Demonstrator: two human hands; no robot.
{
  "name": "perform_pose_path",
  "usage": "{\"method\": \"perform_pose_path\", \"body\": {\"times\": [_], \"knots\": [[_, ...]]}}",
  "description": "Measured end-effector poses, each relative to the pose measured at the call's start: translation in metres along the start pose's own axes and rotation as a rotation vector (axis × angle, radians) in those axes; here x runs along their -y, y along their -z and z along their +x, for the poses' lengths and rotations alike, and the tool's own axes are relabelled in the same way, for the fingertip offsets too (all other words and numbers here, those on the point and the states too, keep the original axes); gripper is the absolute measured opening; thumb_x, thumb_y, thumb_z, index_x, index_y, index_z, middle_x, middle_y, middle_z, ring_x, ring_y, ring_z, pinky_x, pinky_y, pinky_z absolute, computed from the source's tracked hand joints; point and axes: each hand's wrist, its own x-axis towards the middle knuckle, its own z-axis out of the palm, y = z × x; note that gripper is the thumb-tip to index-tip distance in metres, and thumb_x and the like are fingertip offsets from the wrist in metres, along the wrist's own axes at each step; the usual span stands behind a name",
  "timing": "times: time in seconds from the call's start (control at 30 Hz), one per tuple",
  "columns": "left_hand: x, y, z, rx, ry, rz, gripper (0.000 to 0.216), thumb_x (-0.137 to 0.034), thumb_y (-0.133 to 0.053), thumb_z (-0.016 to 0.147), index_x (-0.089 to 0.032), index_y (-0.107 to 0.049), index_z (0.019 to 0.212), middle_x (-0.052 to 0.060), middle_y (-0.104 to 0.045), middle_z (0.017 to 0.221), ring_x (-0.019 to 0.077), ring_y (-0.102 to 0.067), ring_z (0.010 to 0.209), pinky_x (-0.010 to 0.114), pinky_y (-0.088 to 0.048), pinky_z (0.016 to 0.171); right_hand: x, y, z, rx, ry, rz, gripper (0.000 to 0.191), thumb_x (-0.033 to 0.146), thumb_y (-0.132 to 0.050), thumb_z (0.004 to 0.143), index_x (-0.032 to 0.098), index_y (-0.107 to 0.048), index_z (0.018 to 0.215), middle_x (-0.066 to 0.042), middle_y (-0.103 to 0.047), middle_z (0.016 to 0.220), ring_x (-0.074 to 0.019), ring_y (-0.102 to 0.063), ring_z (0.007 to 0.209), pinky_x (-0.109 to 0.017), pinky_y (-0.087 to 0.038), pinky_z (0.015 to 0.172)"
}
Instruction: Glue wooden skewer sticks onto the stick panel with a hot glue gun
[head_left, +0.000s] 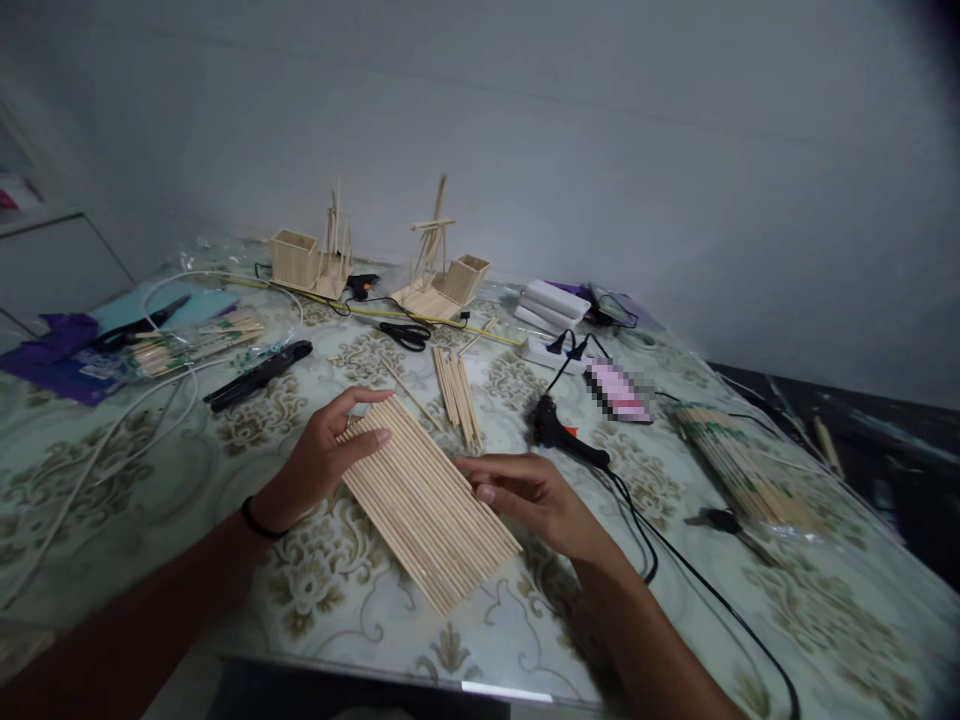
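A flat panel of wooden sticks [427, 505] laid side by side lies on the patterned table [817, 610] in front of me. My left hand [319, 462] rests at the panel's upper left corner, fingers stretched out along its edge. My right hand [532, 495] touches the panel's right edge with its fingers extended flat. Neither hand grips anything.
A loose bundle of sticks [457, 385] lies just behind the panel. A black glue gun [559, 432] with its cable sits to the right, scissors [405, 333] and black pliers [259, 375] further back. Two stick models [442, 285] stand by the wall. Packed sticks [739, 465] lie far right.
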Motion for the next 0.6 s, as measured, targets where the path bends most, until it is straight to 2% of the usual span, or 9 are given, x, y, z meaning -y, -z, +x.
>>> {"method": "perform_pose_path", "body": {"times": [0.27, 0.43, 0.6], "knots": [[0.0030, -0.0010, -0.0015, 0.001, -0.005, -0.014, 0.050, -0.040, -0.087, 0.083, -0.022, -0.071, 0.127, 0.003, -0.081, 0.081, 0.0211, -0.073, 0.063, 0.027, -0.052, 0.056, -0.0012, -0.0002, 0.0003, 0.040, 0.004, 0.040, 0.034, 0.047, -0.072, 0.101, 0.029, -0.082, 0.128, -0.006, -0.087, 0.110, -0.0198, -0.075, 0.081, -0.030, -0.058, 0.071], [0.0048, -0.0008, -0.0024, 0.003, -0.012, -0.006, 0.051, -0.041, -0.086, 0.085, -0.021, -0.070, 0.129, 0.003, -0.080, 0.082, 0.0204, -0.073, 0.066, 0.026, -0.053, 0.059, -0.0042, 0.0000, -0.0001, 0.034, -0.009, 0.023, 0.034, 0.049, -0.071, 0.102, 0.030, -0.083, 0.127, -0.004, -0.085, 0.090, -0.0137, -0.059, 0.062, -0.025, -0.046, 0.057], [0.0050, -0.0009, -0.0031, 0.025, -0.008, -0.016, 0.051, -0.041, -0.085, 0.087, -0.022, -0.068, 0.131, 0.002, -0.080, 0.084, 0.0198, -0.073, 0.069, 0.026, -0.053, 0.062, -0.0080, -0.0005, -0.0001, 0.036, -0.016, 0.058, 0.034, 0.049, -0.072, 0.101, 0.030, -0.082, 0.127, -0.003, -0.081, 0.080, -0.0124, -0.052, 0.061, -0.024, -0.042, 0.056]]}}
